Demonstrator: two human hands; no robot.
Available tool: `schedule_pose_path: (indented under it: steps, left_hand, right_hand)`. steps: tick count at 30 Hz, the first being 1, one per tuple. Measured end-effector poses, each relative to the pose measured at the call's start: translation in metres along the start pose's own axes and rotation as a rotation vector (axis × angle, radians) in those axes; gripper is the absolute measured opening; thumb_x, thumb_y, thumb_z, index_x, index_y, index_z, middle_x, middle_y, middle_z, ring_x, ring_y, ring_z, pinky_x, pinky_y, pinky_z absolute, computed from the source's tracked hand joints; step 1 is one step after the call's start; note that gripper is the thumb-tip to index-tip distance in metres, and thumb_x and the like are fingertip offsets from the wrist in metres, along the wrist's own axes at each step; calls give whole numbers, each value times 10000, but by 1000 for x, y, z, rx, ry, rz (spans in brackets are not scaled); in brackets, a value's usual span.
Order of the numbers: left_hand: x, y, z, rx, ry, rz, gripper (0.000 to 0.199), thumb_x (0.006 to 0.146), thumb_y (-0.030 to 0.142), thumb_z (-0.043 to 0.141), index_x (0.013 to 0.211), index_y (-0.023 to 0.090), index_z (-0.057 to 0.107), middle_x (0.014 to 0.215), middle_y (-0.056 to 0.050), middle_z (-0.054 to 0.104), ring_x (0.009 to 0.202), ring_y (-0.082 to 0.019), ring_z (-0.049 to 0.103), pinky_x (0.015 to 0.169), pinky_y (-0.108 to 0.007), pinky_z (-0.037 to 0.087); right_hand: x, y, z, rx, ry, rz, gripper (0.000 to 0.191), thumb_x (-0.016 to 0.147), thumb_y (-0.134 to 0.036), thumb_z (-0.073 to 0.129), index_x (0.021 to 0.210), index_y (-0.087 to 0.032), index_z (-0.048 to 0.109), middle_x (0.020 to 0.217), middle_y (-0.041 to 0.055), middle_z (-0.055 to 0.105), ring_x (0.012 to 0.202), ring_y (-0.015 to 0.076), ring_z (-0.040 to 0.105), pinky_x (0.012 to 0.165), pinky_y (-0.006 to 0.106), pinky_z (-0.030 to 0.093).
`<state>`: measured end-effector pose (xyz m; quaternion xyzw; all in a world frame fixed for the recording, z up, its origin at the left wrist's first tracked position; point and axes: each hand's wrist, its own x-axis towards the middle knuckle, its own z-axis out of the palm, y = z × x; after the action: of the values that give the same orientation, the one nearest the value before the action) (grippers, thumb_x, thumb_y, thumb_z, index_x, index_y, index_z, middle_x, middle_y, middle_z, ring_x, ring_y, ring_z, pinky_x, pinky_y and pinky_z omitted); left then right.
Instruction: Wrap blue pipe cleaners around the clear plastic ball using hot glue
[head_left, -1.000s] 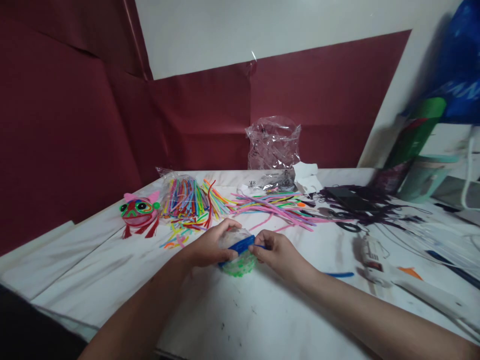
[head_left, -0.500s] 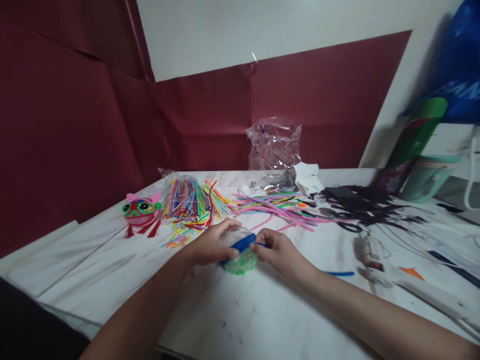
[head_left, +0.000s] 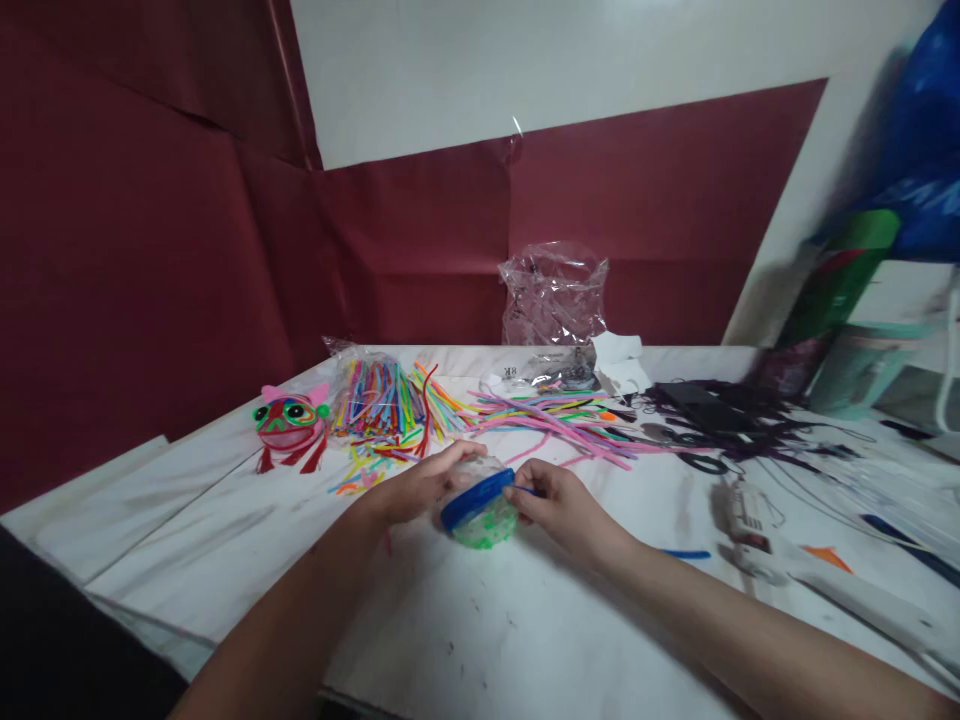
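Observation:
A clear, rounded piece (head_left: pixel 491 530) with green along its lower edge and a blue band of pipe cleaner (head_left: pixel 478 500) across it stands at the middle of the table. My left hand (head_left: pixel 439 478) is closed around its left and far side, the fingers partly hidden behind it. At the band's right end, my right hand (head_left: pixel 546 497) pinches a blue pipe cleaner (head_left: pixel 529 490), whose short end shows between the fingers. Another blue pipe cleaner (head_left: pixel 686 554) lies on the table near my right forearm.
A pink and red animal-face craft (head_left: pixel 291 428) sits at left. Colourful pipe cleaners (head_left: pixel 379 395) lie in a plastic bag, with loose ones (head_left: pixel 555 425) beside it. At right are a white glue gun (head_left: pixel 757 540), scissors (head_left: pixel 701 460), a dark phone (head_left: pixel 705 408) and a green cup (head_left: pixel 862 375).
The left thumb has lifted off the front of the blue band, so more of the band shows. The right hand still pinches at its end. The view has shifted slightly.

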<state>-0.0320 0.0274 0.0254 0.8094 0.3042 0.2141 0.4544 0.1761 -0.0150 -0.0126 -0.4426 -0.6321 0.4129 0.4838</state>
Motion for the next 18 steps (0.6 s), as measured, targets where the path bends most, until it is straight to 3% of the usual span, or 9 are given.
schedule_pose_path:
  steps: [6, 18]
  left_hand:
    - [-2, 4, -1, 6, -52, -35, 828, 656, 533, 671, 1326, 166, 353, 1288, -120, 484, 1163, -332, 462, 932, -401, 400]
    - [-2, 14, 9, 171, 85, -47, 655, 614, 213, 631, 1236, 166, 430, 1208, -95, 530, 1057, -295, 529, 851, -353, 444]
  right_hand:
    - [0, 1, 0, -1, 0, -1, 277, 669, -408, 635, 611, -221, 438, 524, -67, 427, 501, 112, 422, 494, 250, 355]
    - [0, 0, -1, -4, 9, -5, 262, 681, -394, 627, 619, -216, 446, 523, -63, 447, 495, 115, 441, 497, 259, 373]
